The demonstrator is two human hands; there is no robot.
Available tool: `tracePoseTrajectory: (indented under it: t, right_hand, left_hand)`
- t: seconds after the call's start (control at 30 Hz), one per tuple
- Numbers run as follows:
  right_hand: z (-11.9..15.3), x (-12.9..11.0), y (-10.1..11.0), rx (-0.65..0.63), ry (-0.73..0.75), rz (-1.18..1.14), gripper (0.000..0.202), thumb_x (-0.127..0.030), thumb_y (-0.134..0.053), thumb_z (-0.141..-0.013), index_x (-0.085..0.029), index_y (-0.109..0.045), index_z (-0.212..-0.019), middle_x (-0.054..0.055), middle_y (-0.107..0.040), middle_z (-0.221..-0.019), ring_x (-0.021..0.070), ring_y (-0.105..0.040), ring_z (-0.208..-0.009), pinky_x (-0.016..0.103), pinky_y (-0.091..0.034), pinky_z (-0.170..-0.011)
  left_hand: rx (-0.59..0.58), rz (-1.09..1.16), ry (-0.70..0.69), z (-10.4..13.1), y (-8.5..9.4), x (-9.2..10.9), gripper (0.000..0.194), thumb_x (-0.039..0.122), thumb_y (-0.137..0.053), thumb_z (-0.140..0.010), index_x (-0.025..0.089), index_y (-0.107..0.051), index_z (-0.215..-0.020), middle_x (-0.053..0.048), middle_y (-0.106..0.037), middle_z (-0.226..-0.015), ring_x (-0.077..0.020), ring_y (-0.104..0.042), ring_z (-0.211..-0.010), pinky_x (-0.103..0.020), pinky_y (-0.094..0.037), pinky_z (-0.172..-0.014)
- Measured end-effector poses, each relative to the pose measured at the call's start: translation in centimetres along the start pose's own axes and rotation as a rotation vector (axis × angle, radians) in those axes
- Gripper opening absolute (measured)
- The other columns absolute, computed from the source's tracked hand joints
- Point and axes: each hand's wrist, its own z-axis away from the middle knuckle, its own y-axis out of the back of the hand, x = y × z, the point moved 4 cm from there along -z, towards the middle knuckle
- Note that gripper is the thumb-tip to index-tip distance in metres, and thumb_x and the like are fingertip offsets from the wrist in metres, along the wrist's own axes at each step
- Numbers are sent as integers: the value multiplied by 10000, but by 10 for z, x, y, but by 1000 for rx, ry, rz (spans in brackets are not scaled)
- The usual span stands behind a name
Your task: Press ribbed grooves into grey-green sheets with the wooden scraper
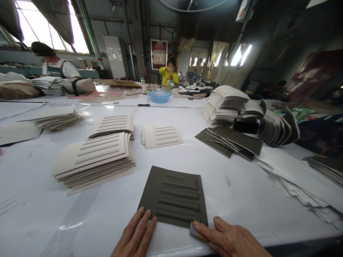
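A dark grey-green panel (175,196) with several raised ridges lies flat on the white table, near its front edge. My left hand (138,233) rests with fingers stretched out over the panel's lower left corner. At the lower right corner, my right hand (227,237) grips a small greyish tool (197,232), its end touching the panel's edge. The tool is partly hidden by my fingers.
Stacks of cream ridged panels (96,160) stand left, with a smaller pile (162,136) beyond. Dark panels (235,139), white sheets (297,178) and tall stacks (227,101) lie right. A blue basin (159,96) and two people are farther back.
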Motion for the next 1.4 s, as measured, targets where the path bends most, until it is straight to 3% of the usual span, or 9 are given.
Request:
tracePoseTrajectory:
  t: [0.27,0.37,0.5,0.67,0.87,1.03,1.2,1.3,1.4]
  right_hand:
    - [-88,-87,13,-123,126,177,372,-249,-511,-923,-377,-561,-1269,49,-661,-898,231,-660,-637,267,-394,-519]
    - [-84,-68,17,-11,119,71,395,-298,-531,-961,-432,-522,-1332,21,-655,-957,200,-669,-727,261,-470,-610]
    - [-46,4,29,207,-49,-171,365,-377,-409,-1023,-415,-517,-1371,3,-640,-976,151,-662,-846,239,-503,-761]
    - [-18,56,40,201,-77,-51,351,-437,-383,-1023,-401,-596,-1300,-12,-591,-798,133,-632,-685,224,-483,-663]
    - [-36,40,46,86,121,254,305,-351,-418,-1024,-386,-573,-1285,-25,-559,-751,128,-575,-573,248,-333,-516]
    - [-89,-6,42,71,305,325,223,-271,-471,-994,-306,-602,-1171,-11,-594,-770,142,-543,-546,283,-226,-466]
    - [-151,-55,30,0,322,180,266,-293,-471,-987,-271,-598,-1219,12,-626,-798,155,-587,-611,225,-341,-494]
    - [-144,-45,44,37,303,116,367,-269,-484,-982,-292,-521,-1347,26,-646,-936,163,-621,-771,233,-456,-652]
    - [-100,-3,63,135,187,-84,478,-220,-450,-993,-303,-404,-1462,43,-631,-1035,160,-613,-886,265,-480,-821]
  left_hand:
    - [61,217,100,-2,10,-11,644,677,-354,-922,176,-555,-1275,-126,-622,-1193,-259,-562,-1215,-330,-520,-989]
    - [77,183,149,-9,11,-11,582,677,-479,-882,225,-595,-1230,-105,-600,-1212,-263,-571,-1176,-331,-539,-934]
    - [132,96,86,-27,-2,7,466,605,-497,-914,291,-618,-1236,-85,-566,-1263,-295,-512,-1227,-415,-458,-990]
    - [99,10,-94,-42,-27,28,541,647,-469,-903,334,-558,-1335,-83,-589,-1231,-295,-511,-1175,-478,-296,-1087]
    - [72,71,-25,-34,-35,30,443,518,-521,-928,343,-555,-1333,-90,-556,-1267,-308,-477,-1224,-512,-247,-1114]
    - [91,117,42,-36,-34,33,372,442,-528,-934,374,-575,-1297,-78,-551,-1213,-275,-500,-1180,-496,-260,-1105]
    - [46,53,-14,-43,-28,29,416,546,-452,-946,388,-556,-1316,-82,-559,-1197,-254,-523,-1128,-436,-311,-1057]
    - [83,60,-20,-42,-22,28,430,596,-361,-964,388,-614,-1242,-70,-586,-1146,-237,-550,-1092,-427,-317,-1059]
    - [143,102,38,-40,-18,31,250,458,-452,-983,408,-679,-1073,-15,-624,-1048,-172,-585,-1025,-416,-251,-1126]
